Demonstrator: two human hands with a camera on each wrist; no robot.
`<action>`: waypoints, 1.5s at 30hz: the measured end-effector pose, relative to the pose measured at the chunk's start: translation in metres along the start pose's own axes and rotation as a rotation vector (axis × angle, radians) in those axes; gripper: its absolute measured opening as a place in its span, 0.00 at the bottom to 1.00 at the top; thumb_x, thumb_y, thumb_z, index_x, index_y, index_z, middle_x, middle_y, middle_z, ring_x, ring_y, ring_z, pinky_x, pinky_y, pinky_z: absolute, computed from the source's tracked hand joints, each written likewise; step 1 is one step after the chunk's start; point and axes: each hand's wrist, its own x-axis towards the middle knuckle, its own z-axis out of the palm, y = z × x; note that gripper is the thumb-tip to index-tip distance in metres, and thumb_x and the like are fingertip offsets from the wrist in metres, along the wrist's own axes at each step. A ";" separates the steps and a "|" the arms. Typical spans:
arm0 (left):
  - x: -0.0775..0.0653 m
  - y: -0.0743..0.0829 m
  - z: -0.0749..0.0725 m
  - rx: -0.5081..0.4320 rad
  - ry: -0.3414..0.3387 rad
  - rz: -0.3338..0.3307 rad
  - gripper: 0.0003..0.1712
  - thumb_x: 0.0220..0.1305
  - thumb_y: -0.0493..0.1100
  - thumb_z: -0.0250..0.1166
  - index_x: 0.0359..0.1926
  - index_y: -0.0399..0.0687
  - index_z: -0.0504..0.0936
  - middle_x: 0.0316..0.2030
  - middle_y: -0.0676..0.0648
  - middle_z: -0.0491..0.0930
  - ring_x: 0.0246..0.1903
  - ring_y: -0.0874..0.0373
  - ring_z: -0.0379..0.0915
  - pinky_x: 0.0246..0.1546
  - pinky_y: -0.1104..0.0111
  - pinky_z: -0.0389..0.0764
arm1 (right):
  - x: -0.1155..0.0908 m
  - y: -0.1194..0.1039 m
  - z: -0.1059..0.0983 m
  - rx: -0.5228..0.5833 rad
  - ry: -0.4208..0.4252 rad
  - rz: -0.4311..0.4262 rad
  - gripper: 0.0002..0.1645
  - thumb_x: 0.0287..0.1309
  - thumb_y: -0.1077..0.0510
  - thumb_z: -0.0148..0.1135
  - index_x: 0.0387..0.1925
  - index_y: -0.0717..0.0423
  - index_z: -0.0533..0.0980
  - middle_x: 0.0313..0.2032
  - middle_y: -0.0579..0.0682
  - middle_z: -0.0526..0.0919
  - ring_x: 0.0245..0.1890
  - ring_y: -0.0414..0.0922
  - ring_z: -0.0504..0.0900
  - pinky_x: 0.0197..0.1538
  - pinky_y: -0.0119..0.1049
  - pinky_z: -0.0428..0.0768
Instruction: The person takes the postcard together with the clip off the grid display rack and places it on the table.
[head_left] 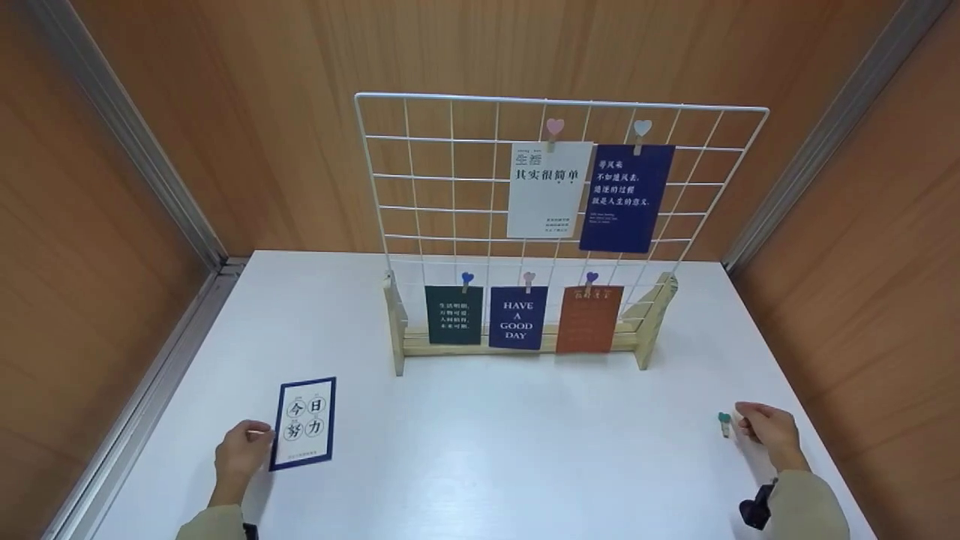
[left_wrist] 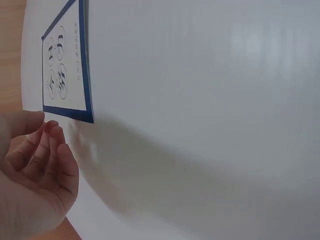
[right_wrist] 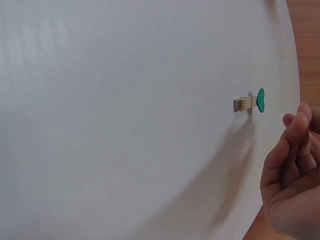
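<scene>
A white card with a dark blue border and black characters (head_left: 304, 424) lies on the white table at the left. My left hand (head_left: 241, 454) is at its left edge, the fingers loosely bent and the thumb tip close to a corner of the card in the left wrist view; whether they touch is unclear. At the right lies a small wooden clothespin with a green heart (head_left: 724, 424). Just right of it is my right hand (head_left: 771, 433), its fingers (right_wrist: 295, 132) loosely bent, apart from the clothespin and holding nothing.
A white wire grid (head_left: 435, 193) stands upright in a wooden base (head_left: 521, 341) at the back of the table (head_left: 480, 450). Several cards, such as a white one (head_left: 547, 199) and an orange one (head_left: 590, 322), hang there from heart clothespins. Wooden walls (head_left: 300, 60) enclose the table.
</scene>
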 end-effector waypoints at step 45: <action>-0.052 0.139 0.004 -0.241 -0.024 0.315 0.11 0.60 0.40 0.56 0.40 0.35 0.75 0.31 0.46 0.75 0.32 0.52 0.72 0.28 0.71 0.72 | 0.051 -0.002 0.026 0.202 -0.149 -0.397 0.20 0.55 0.52 0.58 0.45 0.61 0.76 0.27 0.57 0.76 0.22 0.43 0.75 0.27 0.31 0.76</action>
